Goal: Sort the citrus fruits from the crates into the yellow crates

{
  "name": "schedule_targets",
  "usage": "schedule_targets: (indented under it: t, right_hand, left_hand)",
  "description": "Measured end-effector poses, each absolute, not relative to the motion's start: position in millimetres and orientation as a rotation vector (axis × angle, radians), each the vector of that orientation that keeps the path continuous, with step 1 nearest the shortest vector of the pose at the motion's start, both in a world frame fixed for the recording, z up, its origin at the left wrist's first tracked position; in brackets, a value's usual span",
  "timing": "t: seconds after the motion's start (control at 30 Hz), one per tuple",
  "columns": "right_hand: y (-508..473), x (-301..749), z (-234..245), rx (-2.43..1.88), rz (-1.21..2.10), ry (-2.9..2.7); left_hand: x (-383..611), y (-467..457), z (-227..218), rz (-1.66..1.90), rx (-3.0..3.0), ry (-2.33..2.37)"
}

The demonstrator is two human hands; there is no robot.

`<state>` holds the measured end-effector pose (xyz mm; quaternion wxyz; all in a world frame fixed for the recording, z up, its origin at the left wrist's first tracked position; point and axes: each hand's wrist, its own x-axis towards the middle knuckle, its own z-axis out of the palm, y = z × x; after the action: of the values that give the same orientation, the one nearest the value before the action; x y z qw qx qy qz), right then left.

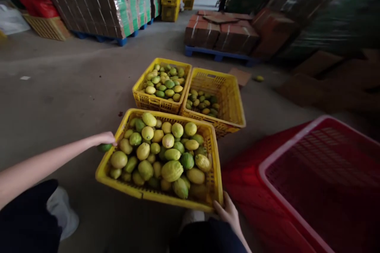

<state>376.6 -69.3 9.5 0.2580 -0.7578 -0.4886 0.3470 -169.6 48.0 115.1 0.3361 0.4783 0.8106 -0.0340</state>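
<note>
Fruit (172,170) in greens and yellows fills the near yellow crate (160,199), which is squarely in front of the person, with the back-left crate (157,105) and the back-right crate (230,91) just beyond it. The left hand's (105,138) grip is closed at the left rim, and the right hand's (228,209) grip wraps the near right corner, thumb over the edge. Holding so loaded a crate well probably calls for both hands bearing evenly and the rim kept level, since a tilt could roll the topmost pieces over the side. The two holds sit on a diagonal, so a twist seems the likeliest fault; wrists firm and the load close to the body should check it. The red basket (246,189) stands close by the right side, leaving little elbow room there, and the shoes (63,213) want to stay out from under the crate. A green item (104,148), apparently another fruit, shows beneath the left palm, but whether it is held cannot be told. The crate's underside is hidden, so its contact with the floor (89,83) is unclear; the red basket is cut off by the frame, its dark inside hard to read.
</note>
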Motion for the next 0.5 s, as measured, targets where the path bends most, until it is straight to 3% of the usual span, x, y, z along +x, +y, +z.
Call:
schedule_targets:
  t: [0.23, 0.5]
  right_hand:
    - [-98, 379, 19, -2.032, 0.945, -1.278]
    - [-78, 370, 25, -2.12, 0.85, -1.251]
  left_hand:
    - [-110, 135, 121, -0.324, 1.468, 2.057]
    - [-108, 131, 120, -0.466, 1.587, 2.058]
